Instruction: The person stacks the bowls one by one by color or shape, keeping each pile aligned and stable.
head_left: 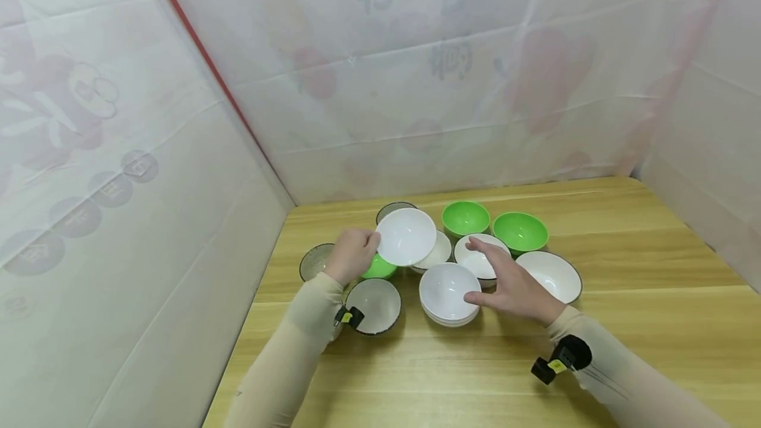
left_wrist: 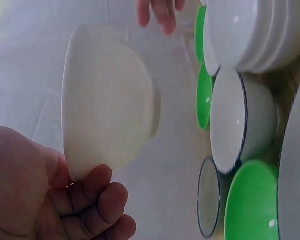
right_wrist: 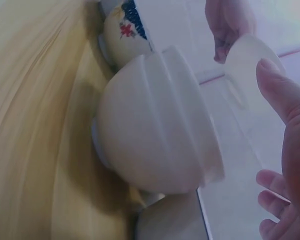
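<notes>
Readable text: close to none. The white sheet [head_left: 416,71] hanging behind the table is showing faint characters through the fabric at about 12 o'clock in the head view, too washed out to read. The left sheet [head_left: 107,170] is carrying a row of round badges with one character each, running toward 9 o'clock, also illegible. Small yellow tags are sitting on the black wrist cameras [head_left: 561,356], too small to read. One bowl [right_wrist: 122,30] in the right wrist view is showing a red and blue pattern, no lettering. No brands or numbers are showing on the bowls.
</notes>
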The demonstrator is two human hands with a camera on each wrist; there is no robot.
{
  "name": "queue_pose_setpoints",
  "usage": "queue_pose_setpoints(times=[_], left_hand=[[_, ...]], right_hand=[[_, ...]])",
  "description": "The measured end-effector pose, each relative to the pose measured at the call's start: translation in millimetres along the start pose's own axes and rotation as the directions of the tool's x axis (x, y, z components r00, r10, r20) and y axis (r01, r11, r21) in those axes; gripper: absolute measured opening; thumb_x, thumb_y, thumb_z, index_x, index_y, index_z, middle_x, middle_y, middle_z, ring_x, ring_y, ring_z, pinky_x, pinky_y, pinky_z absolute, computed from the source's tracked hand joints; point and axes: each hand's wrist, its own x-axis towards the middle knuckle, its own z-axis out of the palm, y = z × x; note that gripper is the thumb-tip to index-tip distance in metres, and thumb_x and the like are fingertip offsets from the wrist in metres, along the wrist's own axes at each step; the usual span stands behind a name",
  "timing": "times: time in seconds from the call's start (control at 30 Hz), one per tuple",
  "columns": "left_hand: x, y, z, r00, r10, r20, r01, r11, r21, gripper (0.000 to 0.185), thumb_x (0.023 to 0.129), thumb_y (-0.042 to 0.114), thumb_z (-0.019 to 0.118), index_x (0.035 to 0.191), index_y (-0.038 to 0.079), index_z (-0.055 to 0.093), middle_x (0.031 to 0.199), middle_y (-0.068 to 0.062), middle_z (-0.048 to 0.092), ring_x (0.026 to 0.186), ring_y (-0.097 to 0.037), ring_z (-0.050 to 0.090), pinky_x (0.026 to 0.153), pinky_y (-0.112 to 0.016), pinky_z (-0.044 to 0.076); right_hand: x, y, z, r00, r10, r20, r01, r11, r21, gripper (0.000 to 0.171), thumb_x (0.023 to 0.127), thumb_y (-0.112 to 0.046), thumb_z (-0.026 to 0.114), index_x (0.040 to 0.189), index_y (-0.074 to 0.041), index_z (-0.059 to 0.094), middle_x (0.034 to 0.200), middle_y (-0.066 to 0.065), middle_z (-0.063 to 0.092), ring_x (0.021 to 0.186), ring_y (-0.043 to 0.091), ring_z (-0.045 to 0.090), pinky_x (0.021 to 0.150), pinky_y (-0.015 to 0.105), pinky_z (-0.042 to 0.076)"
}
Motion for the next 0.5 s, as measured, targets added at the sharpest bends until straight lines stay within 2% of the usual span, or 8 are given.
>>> queue_pose_setpoints(times=[0.2,0.37,0.5], left_hand=[[-6.5,15.0,22.1,0.997,0.082,-0.002,-0.082,0.996,0.040,0.048,0.102,0.021,0.040,0.054,0.016,0.039,0.048,0.006,0.035,0.042,-0.010,0.033,0.043,-0.023,0.029],[-9.5,22.0,39.3,0.989,0.145,-0.025,-0.141,0.982,0.129,0.048,0.101,0.021,0.043,0.053,0.017,0.038,0.048,0.007,0.034,0.045,-0.010,0.035,0.048,-0.024,0.032],[-11.6,24.7,49.2,0.990,0.140,0.005,-0.140,0.986,0.086,0.047,0.101,0.021,0.042,0.054,0.016,0.040,0.049,0.007,0.035,0.046,-0.010,0.036,0.048,-0.024,0.033]], right_hand=[[6.1,-11.5,-0.1,1.000,-0.005,-0.026,0.006,0.998,0.064,0.104,0.074,-0.045,0.081,0.153,-0.016,0.021,0.145,0.002,0.042,0.135,0.026,0.036,0.102,0.056,0.035],[8.7,-17.8,2.0,0.999,0.027,-0.034,-0.024,0.995,0.101,0.105,0.074,-0.045,0.081,0.154,-0.016,0.019,0.147,0.009,0.041,0.134,0.031,0.037,0.099,0.061,0.037],[9.3,-19.7,3.2,0.999,0.045,-0.030,-0.042,0.992,0.116,0.104,0.073,-0.046,0.081,0.153,-0.014,0.022,0.149,0.009,0.037,0.135,0.032,0.035,0.098,0.062,0.037]])
